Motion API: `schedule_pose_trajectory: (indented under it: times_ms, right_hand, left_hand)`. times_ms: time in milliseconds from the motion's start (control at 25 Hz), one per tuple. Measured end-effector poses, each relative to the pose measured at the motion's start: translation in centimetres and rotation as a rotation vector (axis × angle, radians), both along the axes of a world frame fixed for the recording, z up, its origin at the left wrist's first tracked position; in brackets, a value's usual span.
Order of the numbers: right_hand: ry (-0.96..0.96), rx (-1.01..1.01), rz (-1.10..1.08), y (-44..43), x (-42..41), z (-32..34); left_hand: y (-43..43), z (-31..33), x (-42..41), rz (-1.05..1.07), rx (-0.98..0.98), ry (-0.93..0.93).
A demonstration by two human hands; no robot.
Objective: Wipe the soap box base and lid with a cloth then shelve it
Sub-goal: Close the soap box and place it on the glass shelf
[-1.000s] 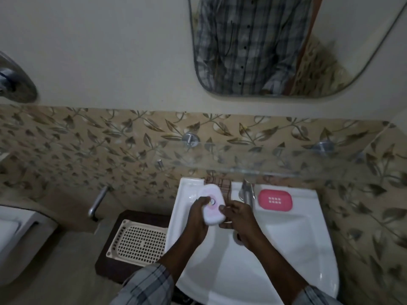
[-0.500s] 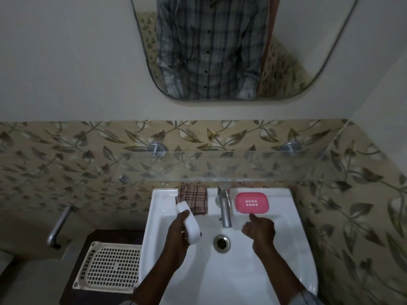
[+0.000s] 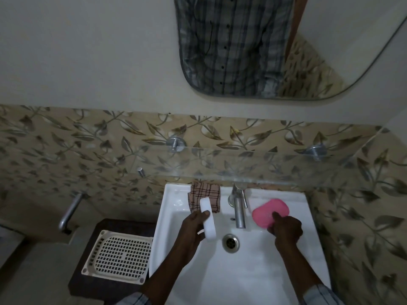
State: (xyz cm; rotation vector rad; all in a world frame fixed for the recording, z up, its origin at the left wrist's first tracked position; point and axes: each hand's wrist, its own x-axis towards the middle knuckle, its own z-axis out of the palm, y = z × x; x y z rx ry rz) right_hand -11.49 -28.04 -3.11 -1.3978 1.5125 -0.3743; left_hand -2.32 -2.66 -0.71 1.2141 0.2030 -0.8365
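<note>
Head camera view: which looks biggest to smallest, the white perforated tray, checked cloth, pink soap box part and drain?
1. White perforated tray.
2. and 3. Checked cloth and pink soap box part look alike in size; hands partly cover both.
4. Drain.

A single head-worn view looks steeply down and forward from above the sink [image 3: 286,256], close enough that both forearms enter from the bottom edge. It faces the tiled wall [image 3: 88,150] behind the sink; the mirror [image 3: 308,62] above fills the top right. A basket [image 3: 119,254] lies left of the sink.
</note>
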Motion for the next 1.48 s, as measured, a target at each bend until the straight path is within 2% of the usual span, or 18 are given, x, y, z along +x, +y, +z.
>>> schedule_pose_trajectory:
  times_ms: [80,160,280,400,600,720,840,1160,1480]
  right_hand:
    - [-0.050,-0.211,0.098,1.7,-2.9,2.2]
    - [-0.088,-0.325,0.270,4.0,-4.9,4.6]
    - [-0.170,-0.298,0.474,8.2,-5.1,7.0]
    - [-0.256,-0.266,0.555,10.9,-3.0,8.1]
    - [-0.384,-0.171,0.495,13.0,-1.9,8.1]
    - [-0.349,-0.140,0.515,14.1,-1.7,7.9]
    - [-0.379,0.063,0.556,14.9,-1.7,7.8]
    - [-0.456,0.100,0.629,15.4,-1.4,8.3]
    - [-0.474,0.195,0.584,17.0,-1.0,8.8]
  left_hand:
    - [0.4,0.8,-0.1,-0.028,-0.006,-0.036]
    - [0.4,1.8,-0.1,-0.077,0.018,-0.083]
    - [0.0,3.1,-0.8,-0.185,0.035,-0.146]
    - [-0.7,3.8,-1.7,-0.251,0.029,-0.179]
    - [-0.6,4.4,-2.1,-0.197,-0.055,-0.113]
    - [-0.1,4.4,-2.6,-0.164,-0.129,-0.101]
    - [0.1,4.4,-3.1,-0.141,-0.126,-0.139]
    - [0.0,6.0,-3.3,-0.153,-0.079,-0.227]
    - [-0.2,7.3,-4.2,-0.130,-0.091,-0.121]
